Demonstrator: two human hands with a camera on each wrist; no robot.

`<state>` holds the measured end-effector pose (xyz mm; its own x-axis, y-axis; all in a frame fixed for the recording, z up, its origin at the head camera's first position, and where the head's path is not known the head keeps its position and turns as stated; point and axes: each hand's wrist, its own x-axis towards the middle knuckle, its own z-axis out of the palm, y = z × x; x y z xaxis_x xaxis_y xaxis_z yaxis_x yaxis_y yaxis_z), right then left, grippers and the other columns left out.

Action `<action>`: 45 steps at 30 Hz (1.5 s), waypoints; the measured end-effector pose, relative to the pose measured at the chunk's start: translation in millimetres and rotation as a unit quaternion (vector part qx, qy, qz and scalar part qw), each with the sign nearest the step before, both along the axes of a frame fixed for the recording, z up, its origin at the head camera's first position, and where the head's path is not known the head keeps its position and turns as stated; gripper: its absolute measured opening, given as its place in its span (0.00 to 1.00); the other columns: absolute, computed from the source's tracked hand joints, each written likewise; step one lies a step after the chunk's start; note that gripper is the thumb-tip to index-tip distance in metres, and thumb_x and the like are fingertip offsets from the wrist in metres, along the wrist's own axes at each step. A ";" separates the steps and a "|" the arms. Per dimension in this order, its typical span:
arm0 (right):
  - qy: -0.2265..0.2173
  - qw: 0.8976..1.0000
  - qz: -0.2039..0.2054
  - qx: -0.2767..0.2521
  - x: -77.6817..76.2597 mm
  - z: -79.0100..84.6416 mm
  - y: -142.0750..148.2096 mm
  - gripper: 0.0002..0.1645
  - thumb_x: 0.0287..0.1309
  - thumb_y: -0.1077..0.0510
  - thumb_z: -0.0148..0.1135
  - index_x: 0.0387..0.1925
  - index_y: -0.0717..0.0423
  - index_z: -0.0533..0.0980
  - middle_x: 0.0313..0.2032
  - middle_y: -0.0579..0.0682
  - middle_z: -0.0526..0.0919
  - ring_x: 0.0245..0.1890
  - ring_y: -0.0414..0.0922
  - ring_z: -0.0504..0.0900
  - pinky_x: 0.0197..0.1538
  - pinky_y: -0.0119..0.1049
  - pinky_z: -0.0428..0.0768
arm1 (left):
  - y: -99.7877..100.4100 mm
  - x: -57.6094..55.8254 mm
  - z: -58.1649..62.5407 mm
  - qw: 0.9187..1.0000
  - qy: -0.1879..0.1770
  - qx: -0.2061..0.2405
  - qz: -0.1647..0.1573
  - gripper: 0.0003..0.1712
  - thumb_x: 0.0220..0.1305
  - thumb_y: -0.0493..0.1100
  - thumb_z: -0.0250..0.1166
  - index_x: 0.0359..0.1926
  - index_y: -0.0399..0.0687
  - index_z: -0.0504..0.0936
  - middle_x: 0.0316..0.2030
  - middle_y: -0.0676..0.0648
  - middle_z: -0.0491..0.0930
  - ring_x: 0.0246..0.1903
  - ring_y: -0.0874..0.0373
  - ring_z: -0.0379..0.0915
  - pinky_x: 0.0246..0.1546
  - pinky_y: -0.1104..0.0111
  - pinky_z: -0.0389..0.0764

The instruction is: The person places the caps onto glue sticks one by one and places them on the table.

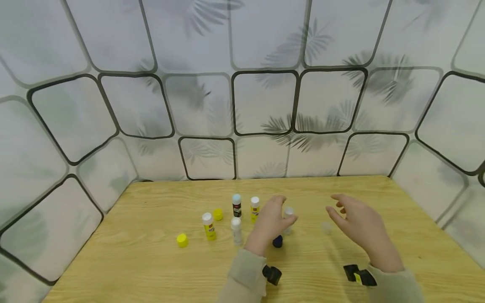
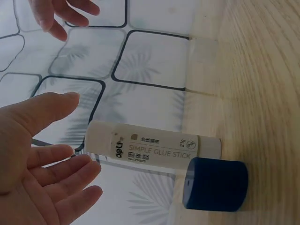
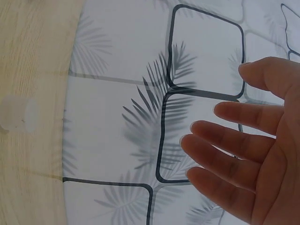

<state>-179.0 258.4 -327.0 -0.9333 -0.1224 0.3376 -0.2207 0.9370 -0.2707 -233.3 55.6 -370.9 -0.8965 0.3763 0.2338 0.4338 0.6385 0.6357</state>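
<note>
Head view shows us the glue stick (image 1: 289, 211) standing on the wooden table (image 1: 379, 198), partly behind our left hand (image 1: 268, 221), its long axis vertical. Our left wrist view lies sideways, so there the stick runs across the picture: its base meets the wood at the right and its whitish top end points left, toward our fingers, with the printed words running along its length from top to base. Our left hand is spread wide, thumb well apart from the fingers, holding nothing, beside the stick's top. Our right hand (image 1: 358, 223) is also wide and holds nothing, raised to the right. On the near side of the stick sits a navy cap (image 1: 278, 241), overlapping its base in the left wrist view; we cannot tell whether they touch. To the right, bare wood opens between stick and right hand, broken only by a translucent cap (image 1: 326, 228). Leftward is tighter: a white tube (image 1: 236, 232), a black-labelled tube (image 1: 236, 207) and two yellow tubes (image 1: 210, 230) stand there, with two yellow caps (image 1: 182, 240). Behind the stick, wood reaches the far table edge, where patterned cloth (image 1: 265, 103) rises; bare wood also spreads nearer us.
</note>
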 end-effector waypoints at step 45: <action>-0.027 0.999 0.015 -0.007 -9.0 -13.0 -6.3 0.26 0.58 0.47 0.53 0.50 0.62 0.71 0.36 0.57 0.79 0.32 0.51 0.78 0.27 0.44 0.75 | 1.2 -26.2 -47.7 0.994 -0.080 0.061 -0.046 0.10 0.51 0.39 0.66 0.35 0.43 0.76 0.34 0.51 0.77 0.38 0.58 0.72 0.39 0.68 0.73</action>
<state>-188.0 252.1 -340.0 -0.9465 -0.1458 0.2879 -0.2328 0.9262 -0.2964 -259.5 56.8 -418.6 -0.8892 0.4353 0.1411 0.3742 0.5144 0.7716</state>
